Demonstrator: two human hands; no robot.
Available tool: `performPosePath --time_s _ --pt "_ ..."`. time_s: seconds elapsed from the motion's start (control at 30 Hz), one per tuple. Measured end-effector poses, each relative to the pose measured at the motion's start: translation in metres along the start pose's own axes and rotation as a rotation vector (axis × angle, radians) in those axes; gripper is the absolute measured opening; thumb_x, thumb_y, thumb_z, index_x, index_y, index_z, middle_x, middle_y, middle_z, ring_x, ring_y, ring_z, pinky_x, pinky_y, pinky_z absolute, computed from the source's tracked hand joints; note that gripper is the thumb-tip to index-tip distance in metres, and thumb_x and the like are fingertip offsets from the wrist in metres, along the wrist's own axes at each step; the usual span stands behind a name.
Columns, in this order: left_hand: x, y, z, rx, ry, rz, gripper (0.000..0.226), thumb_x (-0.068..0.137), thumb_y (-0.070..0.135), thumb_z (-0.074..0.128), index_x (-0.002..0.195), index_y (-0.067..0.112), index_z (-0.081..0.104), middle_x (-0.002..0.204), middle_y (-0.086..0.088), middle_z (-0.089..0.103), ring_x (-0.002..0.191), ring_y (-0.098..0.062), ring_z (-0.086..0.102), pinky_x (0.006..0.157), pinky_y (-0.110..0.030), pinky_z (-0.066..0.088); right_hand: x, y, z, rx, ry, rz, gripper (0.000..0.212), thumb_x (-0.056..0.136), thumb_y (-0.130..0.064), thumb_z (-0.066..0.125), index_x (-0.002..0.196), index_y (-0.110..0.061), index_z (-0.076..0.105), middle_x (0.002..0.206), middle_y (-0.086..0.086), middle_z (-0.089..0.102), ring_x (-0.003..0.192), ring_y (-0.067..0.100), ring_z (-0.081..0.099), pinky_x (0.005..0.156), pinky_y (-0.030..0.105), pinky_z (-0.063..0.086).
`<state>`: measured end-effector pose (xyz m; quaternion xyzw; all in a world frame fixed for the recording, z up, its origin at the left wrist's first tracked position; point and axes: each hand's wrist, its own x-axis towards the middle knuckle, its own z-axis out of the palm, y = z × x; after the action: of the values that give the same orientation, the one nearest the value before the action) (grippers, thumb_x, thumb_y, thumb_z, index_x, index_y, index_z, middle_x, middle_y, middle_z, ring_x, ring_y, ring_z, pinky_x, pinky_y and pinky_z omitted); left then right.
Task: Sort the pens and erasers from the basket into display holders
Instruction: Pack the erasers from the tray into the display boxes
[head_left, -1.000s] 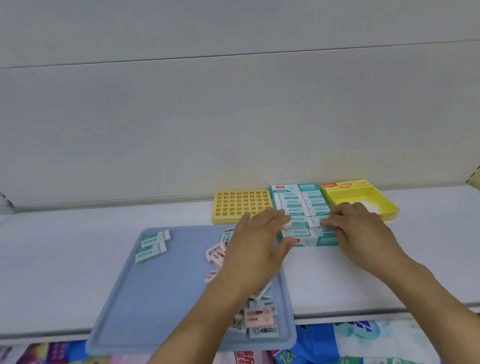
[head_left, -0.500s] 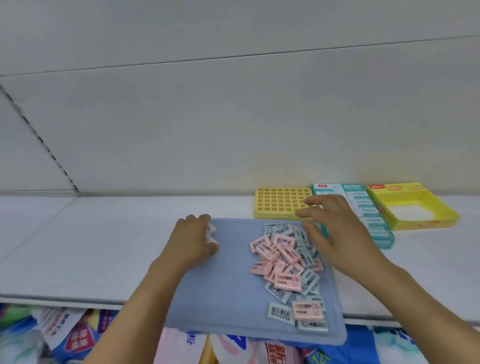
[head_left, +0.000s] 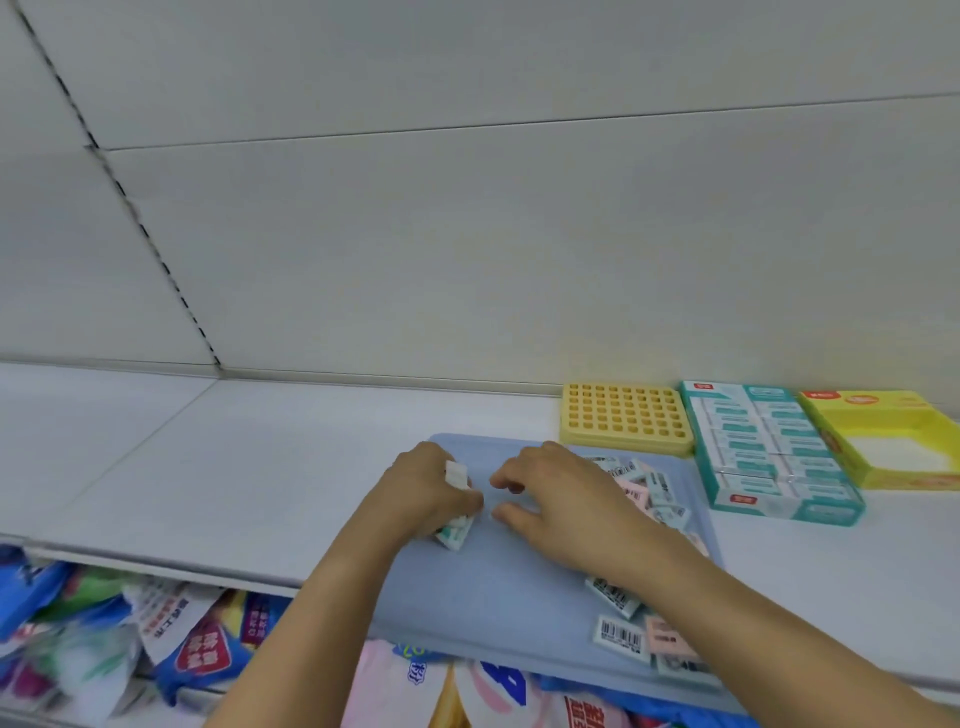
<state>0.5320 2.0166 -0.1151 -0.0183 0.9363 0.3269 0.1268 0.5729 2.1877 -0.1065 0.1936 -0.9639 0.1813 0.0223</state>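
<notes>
1. White shelving fills the view: a pale back wall above and a flat white shelf (head_left: 260, 467) on which a blue tray (head_left: 498, 587) lies, its near edge overhanging the shelf front.
2. Along the back of the shelf, right of the tray's far corner, stand three holders side by side: a yellow grid holder (head_left: 623, 418) with rows of square holes, a teal display box (head_left: 769, 452) packed with teal-banded erasers, and a yellow display box (head_left: 893, 441) whose white bottom shows.
3. Loose erasers (head_left: 649, 488), pink and teal-white, lie scattered on the right part of the tray, partly hidden by the right forearm; a few more with barcodes (head_left: 621, 634) lie near the tray's front right corner.
4. The left hand (head_left: 431, 493) sits over the tray's left middle, fingers curled around a small bunch of teal-white erasers (head_left: 454, 530); one white end sticks up above the knuckles and others show below the fist.
5. The right hand (head_left: 561, 493) hovers just beside the left, palm down, fingers and thumb bent towards the gripped bunch with a narrow gap between them; it is loosely parted and I cannot see anything in it.
6. Both forearms reach in from the lower edge, the right crossing over the pile of loose erasers.
7. Below the shelf, colourful packaged goods (head_left: 197, 639) are stacked.
</notes>
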Motion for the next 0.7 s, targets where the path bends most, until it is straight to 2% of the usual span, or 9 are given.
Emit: performPosePath --time_s 0.07,0.13,0.2,0.27,0.37,0.47,0.57,0.63,0.7 --pt "-0.002 -0.006 0.001 -0.276 -0.004 0.004 0.013 0.078 0.015 0.073 0.084 0.004 0.07 0.073 -0.011 0.068 0.06 -0.021 0.061 0.051 -0.027 0.048 0.002 -0.002 0.002 0.092 -0.037 0.052 0.043 0.093 -0.046 0.056 0.13 -0.023 0.054 0.111 -0.006 0.064 0.105 0.014 0.055 0.086 0.031 0.045" --pt "-0.006 -0.009 0.002 -0.598 -0.03 0.026 0.008 0.082 0.011 0.072 0.076 0.007 0.071 0.064 -0.008 0.064 0.051 -0.016 0.056 0.046 -0.023 0.044 0.001 -0.002 0.001 0.292 -0.06 0.122 0.05 0.089 -0.047 0.061 0.133 -0.027 0.048 0.102 -0.01 0.065 0.094 0.009 0.059 0.078 0.027 0.045" --pt "-0.009 -0.007 0.005 -0.913 -0.067 0.033 0.006 0.084 0.014 0.072 0.081 0.009 0.073 0.069 -0.006 0.065 0.057 -0.012 0.058 0.05 -0.023 0.048 0.001 -0.002 -0.002 0.489 -0.021 0.188 0.044 0.087 -0.04 0.067 0.125 -0.029 0.047 0.091 -0.008 0.065 0.083 0.009 0.062 0.071 0.027 0.048" --pt "-0.01 0.001 0.008 -1.089 -0.091 0.062 0.014 0.082 0.016 0.073 0.091 0.007 0.074 0.077 -0.007 0.068 0.064 -0.01 0.061 0.054 -0.023 0.051 0.0 0.0 -0.008 0.677 0.069 0.251 0.025 0.087 -0.024 0.069 0.107 -0.02 0.056 0.079 -0.002 0.069 0.07 0.01 0.066 0.065 0.031 0.053" --pt "-0.011 0.017 0.014 -1.174 -0.126 0.11 0.024 0.074 0.021 0.075 0.092 0.005 0.075 0.079 -0.009 0.07 0.067 -0.011 0.065 0.054 -0.023 0.052 -0.005 0.013 -0.021 0.912 0.166 0.338 0.009 0.088 -0.008 0.067 0.094 -0.013 0.065 0.066 0.001 0.07 0.054 0.011 0.062 0.051 0.027 0.051" --pt "-0.01 0.035 0.022 -1.217 -0.176 0.117 0.027 0.074 0.019 0.073 0.095 0.002 0.072 0.081 -0.012 0.072 0.066 -0.014 0.067 0.053 -0.023 0.053 -0.016 0.031 -0.034 0.985 0.227 0.388 0.012 0.09 -0.003 0.064 0.095 -0.012 0.069 0.075 0.007 0.072 0.057 0.016 0.063 0.054 0.025 0.055" --pt "-0.009 0.052 0.035 -1.209 -0.216 0.107 0.027 0.075 0.018 0.072 0.097 0.002 0.069 0.081 -0.012 0.071 0.064 -0.015 0.067 0.053 -0.023 0.054 -0.03 0.051 -0.046 0.878 0.283 0.365 0.017 0.09 -0.004 0.064 0.093 -0.019 0.07 0.078 0.005 0.071 0.06 0.014 0.065 0.057 0.024 0.055" --pt "-0.007 0.061 0.044 -1.205 -0.233 0.1 0.018 0.081 0.016 0.07 0.094 0.003 0.068 0.078 -0.013 0.07 0.064 -0.017 0.066 0.054 -0.025 0.055 -0.041 0.076 -0.058 0.703 0.415 0.363 0.02 0.088 -0.004 0.066 0.089 -0.024 0.071 0.077 0.001 0.068 0.064 0.014 0.063 0.062 0.029 0.055" --pt "-0.004 0.07 0.05 -1.257 -0.24 0.06 0.014 0.092 0.01 0.062 0.101 0.001 0.064 0.081 -0.015 0.071 0.069 -0.021 0.069 0.059 -0.028 0.058 -0.055 0.106 -0.075 0.617 0.549 0.426 0.023 0.086 -0.003 0.067 0.083 -0.026 0.07 0.073 0.0 0.068 0.061 0.015 0.059 0.066 0.035 0.053"
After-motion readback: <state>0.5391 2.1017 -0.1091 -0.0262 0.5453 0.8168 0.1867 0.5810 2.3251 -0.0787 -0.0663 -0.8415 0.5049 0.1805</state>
